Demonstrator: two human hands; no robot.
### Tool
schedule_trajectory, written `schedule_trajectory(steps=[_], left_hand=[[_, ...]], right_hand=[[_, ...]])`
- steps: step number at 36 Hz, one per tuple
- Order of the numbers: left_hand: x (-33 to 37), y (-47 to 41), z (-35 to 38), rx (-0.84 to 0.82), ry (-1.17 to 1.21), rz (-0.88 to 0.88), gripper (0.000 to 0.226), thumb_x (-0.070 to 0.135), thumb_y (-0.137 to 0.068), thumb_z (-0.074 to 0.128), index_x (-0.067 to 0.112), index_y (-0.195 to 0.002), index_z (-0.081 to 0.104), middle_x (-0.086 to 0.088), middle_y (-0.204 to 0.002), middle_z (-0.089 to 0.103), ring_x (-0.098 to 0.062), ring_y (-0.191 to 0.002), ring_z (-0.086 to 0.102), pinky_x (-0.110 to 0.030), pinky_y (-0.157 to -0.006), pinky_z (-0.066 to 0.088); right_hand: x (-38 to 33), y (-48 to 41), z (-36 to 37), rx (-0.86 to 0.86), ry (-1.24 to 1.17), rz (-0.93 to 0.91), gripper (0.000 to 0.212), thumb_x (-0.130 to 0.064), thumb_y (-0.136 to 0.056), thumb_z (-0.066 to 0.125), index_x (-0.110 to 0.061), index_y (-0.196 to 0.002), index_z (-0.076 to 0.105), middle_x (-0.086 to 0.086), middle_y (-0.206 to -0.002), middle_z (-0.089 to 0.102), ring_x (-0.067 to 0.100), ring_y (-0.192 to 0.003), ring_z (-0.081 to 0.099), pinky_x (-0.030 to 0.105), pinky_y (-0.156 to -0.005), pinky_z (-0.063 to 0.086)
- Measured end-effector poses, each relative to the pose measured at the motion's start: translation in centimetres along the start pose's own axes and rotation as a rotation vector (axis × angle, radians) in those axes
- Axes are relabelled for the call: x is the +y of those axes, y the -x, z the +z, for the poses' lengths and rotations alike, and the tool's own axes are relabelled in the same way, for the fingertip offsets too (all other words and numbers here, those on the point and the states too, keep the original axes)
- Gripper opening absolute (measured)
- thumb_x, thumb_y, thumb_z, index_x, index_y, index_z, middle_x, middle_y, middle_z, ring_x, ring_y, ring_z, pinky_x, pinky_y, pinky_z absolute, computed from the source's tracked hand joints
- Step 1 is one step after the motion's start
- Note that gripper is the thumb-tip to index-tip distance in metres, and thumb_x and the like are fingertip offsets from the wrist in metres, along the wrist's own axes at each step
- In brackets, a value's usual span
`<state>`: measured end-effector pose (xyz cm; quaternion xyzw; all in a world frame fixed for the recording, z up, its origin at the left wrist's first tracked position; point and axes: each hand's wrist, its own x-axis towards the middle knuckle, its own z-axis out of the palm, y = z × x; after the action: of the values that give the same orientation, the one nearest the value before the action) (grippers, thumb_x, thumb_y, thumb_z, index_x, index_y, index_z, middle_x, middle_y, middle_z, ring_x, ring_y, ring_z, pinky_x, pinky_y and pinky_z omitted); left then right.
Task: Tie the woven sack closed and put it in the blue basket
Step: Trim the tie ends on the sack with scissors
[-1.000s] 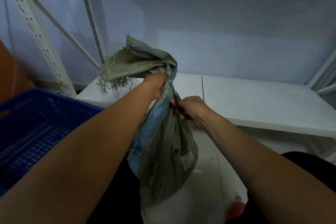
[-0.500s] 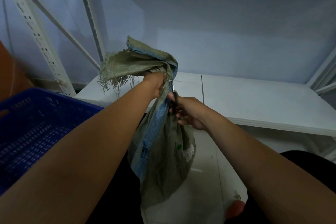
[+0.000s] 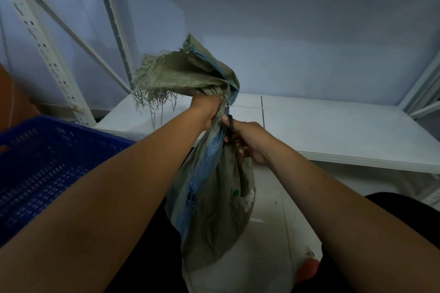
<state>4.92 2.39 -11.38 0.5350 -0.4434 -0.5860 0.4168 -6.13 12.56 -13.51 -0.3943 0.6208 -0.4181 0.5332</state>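
A grey-green woven sack (image 3: 214, 209) with a blue stripe hangs in the air at the centre. My left hand (image 3: 207, 112) is clenched around its gathered neck, and the frayed open top flops to the left above it. A thin white tie (image 3: 245, 106) circles the neck, its tail sticking out to the right. My right hand (image 3: 250, 143) is just below and right of the neck, closed on a thin black tool (image 3: 230, 127) whose tip points up at the tie. The blue basket (image 3: 47, 164) stands at the left, its inside partly hidden by my left arm.
A white shelf board (image 3: 333, 131) runs behind the sack, with perforated white uprights (image 3: 42, 43) at the left and a pale wall beyond. An orange object (image 3: 14, 102) sits at the far left edge. Tiled floor and a reddish object (image 3: 307, 269) lie below.
My right hand has risen along the sack with the black tool, from the bag's upper body to just under the tied neck. My left hand has kept its grip.
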Motion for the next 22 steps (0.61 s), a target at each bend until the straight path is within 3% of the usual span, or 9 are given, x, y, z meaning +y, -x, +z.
schedule_trajectory(steps=[4, 8, 12, 16, 18, 22], left_hand=[[-0.1, 0.0, 0.3, -0.011, -0.034, 0.020, 0.010, 0.012, -0.096, 0.052, 0.008, -0.101, 0.059, -0.012, -0.086, 0.062, -0.024, -0.074, 0.062, -0.032, -0.061, 0.058], [-0.2, -0.1, 0.7, -0.019, -0.053, 0.033, 0.015, 0.014, -0.096, 0.055, 0.007, -0.108, 0.061, -0.018, -0.107, 0.067, -0.032, -0.098, 0.067, -0.045, -0.080, 0.059], [-0.1, 0.1, 0.8, -0.035, -0.056, 0.025, 0.011, 0.015, -0.098, 0.054, 0.009, -0.106, 0.058, -0.014, -0.096, 0.064, -0.026, -0.083, 0.063, -0.031, -0.062, 0.058], [0.1, 0.6, 0.5, -0.037, -0.034, 0.003, 0.006, 0.012, -0.099, 0.051, 0.012, -0.100, 0.057, -0.010, -0.077, 0.058, -0.020, -0.060, 0.057, -0.022, -0.044, 0.052], [0.2, 0.8, 0.6, -0.031, -0.005, 0.017, 0.006, 0.009, -0.099, 0.050, 0.012, -0.101, 0.055, -0.010, -0.075, 0.054, -0.019, -0.056, 0.053, -0.020, -0.040, 0.049], [0.3, 0.7, 0.8, -0.019, 0.021, 0.057, 0.011, 0.004, -0.097, 0.050, 0.013, -0.102, 0.049, -0.010, -0.083, 0.052, -0.019, -0.062, 0.049, -0.020, -0.042, 0.044]], right_hand=[[-0.1, -0.2, -0.4, -0.003, 0.006, 0.005, 0.060, -0.064, -0.075, 0.074, -0.011, -0.104, 0.073, 0.004, -0.075, 0.071, 0.015, -0.062, 0.046, 0.021, -0.048, 0.034], [-0.3, -0.5, -0.7, -0.011, -0.017, 0.012, 0.067, -0.064, -0.072, 0.076, -0.010, -0.110, 0.073, 0.005, -0.076, 0.071, 0.012, -0.056, 0.048, 0.021, -0.046, 0.030], [-0.4, -0.4, -1.0, -0.019, -0.025, 0.000, 0.056, -0.058, -0.077, 0.077, -0.010, -0.105, 0.072, 0.006, -0.074, 0.068, 0.008, -0.043, 0.048, 0.021, -0.043, 0.028], [-0.6, -0.8, -1.5, 0.082, -0.038, -0.028, 0.043, -0.046, -0.076, 0.083, -0.007, -0.093, 0.072, 0.006, -0.069, 0.062, 0.013, -0.053, 0.042, 0.020, -0.044, 0.027], [-0.6, -0.9, -1.6, 0.071, -0.049, -0.043, 0.044, -0.046, -0.075, 0.084, -0.007, -0.092, 0.072, 0.007, -0.070, 0.064, 0.017, -0.061, 0.043, 0.025, -0.051, 0.027], [-0.2, -0.7, -1.2, 0.037, -0.030, -0.043, 0.041, -0.049, -0.080, 0.078, -0.010, -0.094, 0.073, 0.003, -0.071, 0.068, 0.010, -0.047, 0.045, 0.023, -0.047, 0.030]])
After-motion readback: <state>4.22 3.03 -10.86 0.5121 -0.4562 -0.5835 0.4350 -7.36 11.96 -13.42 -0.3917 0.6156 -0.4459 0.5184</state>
